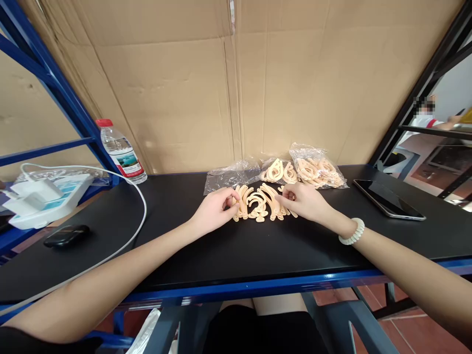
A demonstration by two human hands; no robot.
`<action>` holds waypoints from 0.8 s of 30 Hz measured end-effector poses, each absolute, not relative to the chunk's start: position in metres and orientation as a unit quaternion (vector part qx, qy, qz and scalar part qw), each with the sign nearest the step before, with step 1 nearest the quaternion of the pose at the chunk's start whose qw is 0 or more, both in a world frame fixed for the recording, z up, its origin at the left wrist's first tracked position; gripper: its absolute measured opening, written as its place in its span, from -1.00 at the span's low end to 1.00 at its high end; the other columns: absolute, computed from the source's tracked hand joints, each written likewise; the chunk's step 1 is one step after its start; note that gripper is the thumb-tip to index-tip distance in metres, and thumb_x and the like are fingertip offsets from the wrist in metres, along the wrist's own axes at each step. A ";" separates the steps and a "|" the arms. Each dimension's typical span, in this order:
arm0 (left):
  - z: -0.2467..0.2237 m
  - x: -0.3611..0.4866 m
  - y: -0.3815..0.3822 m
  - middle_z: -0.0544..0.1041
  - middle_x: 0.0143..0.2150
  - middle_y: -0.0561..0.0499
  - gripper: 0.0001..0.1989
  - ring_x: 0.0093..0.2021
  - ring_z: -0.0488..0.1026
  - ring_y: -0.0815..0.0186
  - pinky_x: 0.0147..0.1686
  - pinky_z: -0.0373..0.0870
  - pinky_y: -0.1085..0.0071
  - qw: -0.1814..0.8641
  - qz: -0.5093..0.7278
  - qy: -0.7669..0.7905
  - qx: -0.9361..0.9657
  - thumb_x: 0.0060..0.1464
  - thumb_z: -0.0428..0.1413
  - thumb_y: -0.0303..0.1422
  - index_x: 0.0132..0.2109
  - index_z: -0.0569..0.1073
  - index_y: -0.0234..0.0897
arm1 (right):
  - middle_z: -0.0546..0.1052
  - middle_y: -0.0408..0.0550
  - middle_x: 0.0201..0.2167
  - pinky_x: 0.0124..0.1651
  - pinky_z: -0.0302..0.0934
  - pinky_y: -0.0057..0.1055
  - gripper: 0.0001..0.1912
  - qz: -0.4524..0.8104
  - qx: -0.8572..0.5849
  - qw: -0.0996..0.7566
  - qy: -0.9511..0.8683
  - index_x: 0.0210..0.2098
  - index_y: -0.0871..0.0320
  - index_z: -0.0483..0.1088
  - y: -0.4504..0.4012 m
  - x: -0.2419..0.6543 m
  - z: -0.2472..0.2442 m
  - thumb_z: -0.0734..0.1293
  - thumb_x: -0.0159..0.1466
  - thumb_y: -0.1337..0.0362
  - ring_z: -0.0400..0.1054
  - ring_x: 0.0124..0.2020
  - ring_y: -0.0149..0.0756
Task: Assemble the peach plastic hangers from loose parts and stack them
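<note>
Thin, flat, cream-coloured curved pieces (pixel 260 199) lie in a fanned-out cluster on the black tabletop. At the left edge of the cluster, my left hand (pixel 216 210) has its fingers curled and thumb and forefinger drawn together beside the pieces. My right hand (pixel 306 200), with a pale bead bracelet (pixel 353 232) on the wrist, is in a pinch over the cluster's right side. Whatever either fingertip pinch may hold is too small or hidden to make out. Behind the cluster are two clear bags, a smaller one (pixel 277 170) and a fuller one (pixel 317 169), with similar pieces inside.
A flattened clear bag (pixel 231 176) lies behind my left hand. Left stand a water bottle (pixel 123 155), a white power strip (pixel 55 199) with chargers, a cable (pixel 144 216) and a black mouse-like object (pixel 67 236). A phone-like device (pixel 389 199) lies right. Cardboard (pixel 295 83) walls the back.
</note>
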State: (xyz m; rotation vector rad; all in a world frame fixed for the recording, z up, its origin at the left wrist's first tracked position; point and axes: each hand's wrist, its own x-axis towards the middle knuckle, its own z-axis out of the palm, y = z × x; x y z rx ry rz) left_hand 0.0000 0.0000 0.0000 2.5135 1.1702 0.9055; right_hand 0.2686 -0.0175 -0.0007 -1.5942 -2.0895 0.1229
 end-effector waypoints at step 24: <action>0.003 0.049 -0.001 0.36 -0.36 0.02 -0.73 -0.30 0.39 0.25 -0.32 0.28 0.37 0.066 0.211 0.428 0.876 0.02 0.24 -0.15 -0.46 0.57 -0.26 | 0.15 -0.20 -0.78 -0.44 -0.09 -0.39 -0.53 -0.001 -0.604 0.218 -0.767 -0.76 0.14 -0.02 -0.020 0.247 -0.002 0.21 0.19 0.17 0.01 -0.67 -0.44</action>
